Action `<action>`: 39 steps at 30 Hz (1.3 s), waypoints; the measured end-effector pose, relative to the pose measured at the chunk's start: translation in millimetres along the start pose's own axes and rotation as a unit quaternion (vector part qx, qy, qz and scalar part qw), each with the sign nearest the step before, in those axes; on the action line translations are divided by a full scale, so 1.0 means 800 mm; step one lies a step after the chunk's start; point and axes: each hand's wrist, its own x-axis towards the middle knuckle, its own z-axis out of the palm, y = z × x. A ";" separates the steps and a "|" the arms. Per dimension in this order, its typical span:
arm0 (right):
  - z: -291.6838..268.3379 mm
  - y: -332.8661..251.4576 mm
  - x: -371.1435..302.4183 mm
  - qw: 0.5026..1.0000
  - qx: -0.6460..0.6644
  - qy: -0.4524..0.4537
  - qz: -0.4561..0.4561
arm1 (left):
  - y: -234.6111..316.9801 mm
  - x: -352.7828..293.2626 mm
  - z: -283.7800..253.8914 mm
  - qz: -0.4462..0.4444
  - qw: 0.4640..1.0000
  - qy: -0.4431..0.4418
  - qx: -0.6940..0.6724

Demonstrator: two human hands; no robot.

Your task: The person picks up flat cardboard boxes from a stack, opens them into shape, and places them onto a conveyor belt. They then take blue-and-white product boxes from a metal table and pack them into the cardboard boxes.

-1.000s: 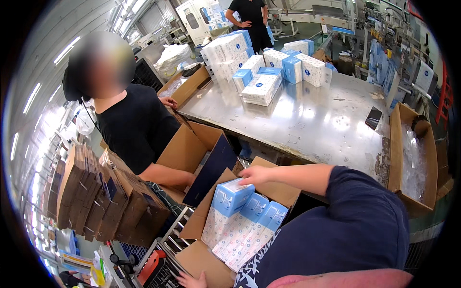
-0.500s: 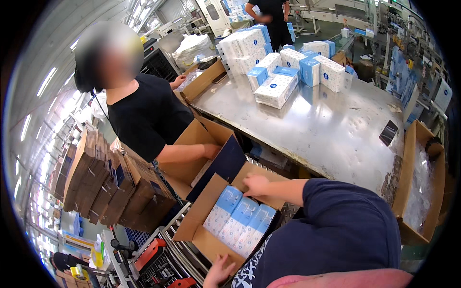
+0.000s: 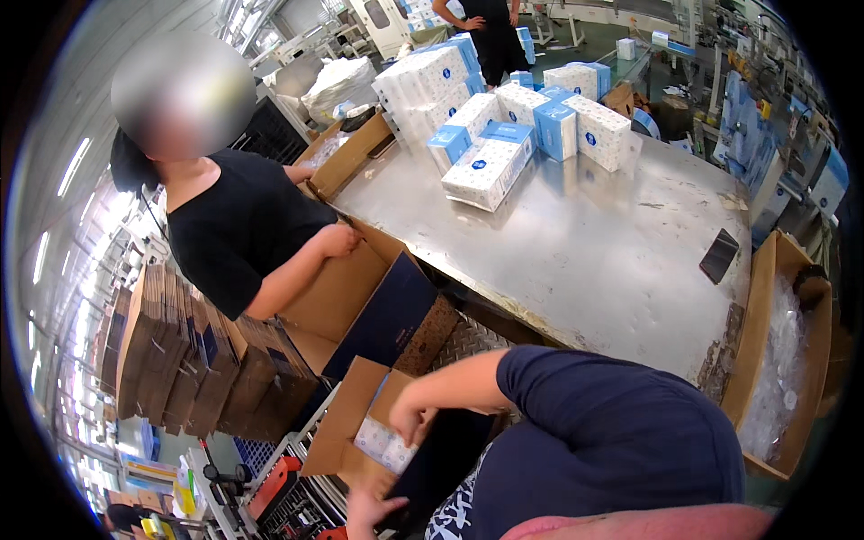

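On my remote feed, R grip [image 3: 409,421] was in the mouth of the open cardboard carton [image 3: 335,425], fingers curled down; couldn't tell if clamped on anything. White patterned tissue packs [image 3: 382,444] sat inside the carton, at 7–8 o'clock from R grip, visible patch running approx. 10 to 4; rest hidden, so full long axis unclear. R was nearer. L grip [image 3: 367,508] was by the carton's 6 o'clock edge, fingers apart, packs at 12–1 from it. Bigger navy-sided carton [image 3: 380,310] stood at 12, co-worker's hand [image 3: 337,240] at its rim. Metal surface [image 3: 612,261] w/ blue-white packs [image 3: 490,171] lay approx. 2.
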 end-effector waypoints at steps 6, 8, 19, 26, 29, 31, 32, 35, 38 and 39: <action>-0.082 -0.026 -0.044 0.660 -0.248 0.679 -0.204 | -0.098 0.088 0.176 -0.163 0.868 0.459 -0.095; -0.075 -0.001 -0.039 0.806 -0.265 0.529 -0.004 | -0.081 0.084 0.184 -0.161 0.856 0.479 -0.105; 0.093 0.083 0.024 0.700 -0.061 0.710 0.048 | -0.173 0.118 0.086 -0.007 0.746 0.377 -0.550; 0.071 -0.033 0.141 0.555 0.590 0.586 0.028 | -0.331 0.176 -0.030 -0.012 0.855 0.482 -0.190; 0.040 -0.075 0.240 0.586 0.553 0.592 0.008 | -0.350 0.137 -0.061 -0.148 0.901 0.405 0.048; 0.010 -0.128 0.306 0.608 0.549 0.574 -0.010 | -0.363 0.107 -0.056 -0.141 0.922 0.357 0.057; -0.010 -0.160 0.345 0.610 0.550 0.570 -0.024 | -0.374 0.090 -0.057 -0.156 0.923 0.346 0.059; -0.050 -0.208 0.445 0.673 0.519 0.522 -0.069 | -0.436 0.067 -0.045 -0.238 0.898 0.368 0.045; -0.086 -0.283 0.505 0.738 0.459 0.491 -0.063 | -0.527 0.040 -0.035 -0.281 0.879 0.385 -0.002; -0.088 -0.298 0.515 0.737 0.466 0.482 -0.088 | -0.539 0.035 -0.042 -0.290 0.879 0.379 -0.007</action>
